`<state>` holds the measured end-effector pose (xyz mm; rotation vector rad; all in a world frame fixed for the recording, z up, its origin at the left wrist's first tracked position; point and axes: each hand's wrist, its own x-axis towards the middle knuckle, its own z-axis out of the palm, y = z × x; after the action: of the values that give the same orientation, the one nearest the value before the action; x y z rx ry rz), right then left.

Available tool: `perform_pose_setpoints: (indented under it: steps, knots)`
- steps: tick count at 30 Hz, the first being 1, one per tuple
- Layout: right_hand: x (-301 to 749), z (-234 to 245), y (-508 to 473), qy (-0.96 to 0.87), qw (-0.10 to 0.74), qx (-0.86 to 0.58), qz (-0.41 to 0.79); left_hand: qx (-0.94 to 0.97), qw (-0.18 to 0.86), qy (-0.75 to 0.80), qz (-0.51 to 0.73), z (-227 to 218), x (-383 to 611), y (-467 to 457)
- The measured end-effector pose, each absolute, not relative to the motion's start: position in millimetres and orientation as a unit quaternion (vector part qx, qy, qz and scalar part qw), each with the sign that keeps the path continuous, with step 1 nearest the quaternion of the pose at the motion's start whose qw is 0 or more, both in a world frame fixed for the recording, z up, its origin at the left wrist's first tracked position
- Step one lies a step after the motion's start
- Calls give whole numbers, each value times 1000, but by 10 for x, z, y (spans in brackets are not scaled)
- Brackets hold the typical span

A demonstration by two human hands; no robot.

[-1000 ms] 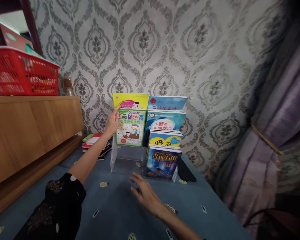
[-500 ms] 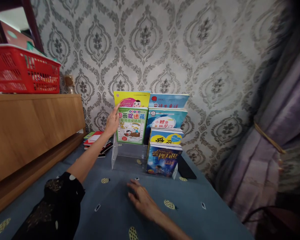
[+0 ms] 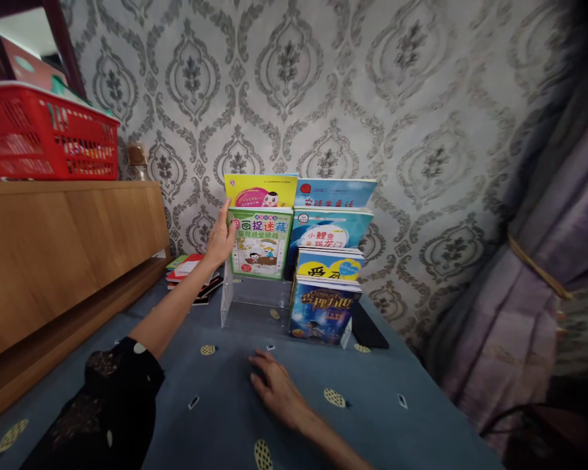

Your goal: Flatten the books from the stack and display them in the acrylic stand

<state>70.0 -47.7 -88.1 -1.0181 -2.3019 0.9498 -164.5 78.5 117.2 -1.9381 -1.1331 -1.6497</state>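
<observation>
My left hand is at the left edge of a green picture book, its thumb on the front cover and its fingers partly hidden behind the edge. The book stands in the upper left of a clear tiered book rack, before a yellow book. Low on the blue cloth, in front of the rack, my right hand holds nothing, with fingers loosely apart. The rack's right side bears a dark blue book, a yellow-and-blue book, a teal book and a light blue book.
Behind the left forearm lies a pile of books. A flat black object sits right of the rack. On the left, a wooden cabinet carries a red basket. A tied curtain hangs at right, and patterned wallpaper stands behind.
My left hand's fingers have shifted slightly at the green book's edge, with the thumb now over its front. My right hand keeps its place. The whole view has shifted a little.
</observation>
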Motion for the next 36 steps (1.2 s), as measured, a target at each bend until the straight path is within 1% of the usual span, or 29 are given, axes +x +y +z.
perform_pose_setpoints:
  steps: [4,7,11,12,14,16,20,23,27,32,36]
  knots:
    - [641,-940,-452,-829,242,-369,343,-687,180,-408,-574,1154,-1657,741]
    - [602,-997,-450,-826,255,-368,342,-686,159,-421,-572,1109,-1777,713]
    - [583,-1073,-478,-816,288,-368,339,-650,161,-480,-567,924,-2162,749]
    - [582,-1087,-485,-813,298,-368,339,-639,167,-521,-540,848,-2279,766]
    - [584,-1111,-494,-808,309,-367,342,-622,167,-627,-438,656,-2493,795]
    - [588,-1132,-493,-808,310,-362,346,-619,147,-689,-348,421,-2651,806]
    - [600,-1191,-483,-810,314,-354,346,-631,96,-738,-219,-68,-2781,800]
    - [609,-1233,-477,-812,322,-348,341,-642,75,-750,-141,-317,-2806,828]
    - [620,-1277,-456,-815,315,-342,345,-658,70,-746,-80,-431,-2866,900]
    - [630,-1311,-438,-810,320,-340,354,-671,64,-738,-31,-430,-2964,945]
    - [623,-1236,-456,-808,314,-339,365,-672,51,-739,-3,-419,-2988,945]
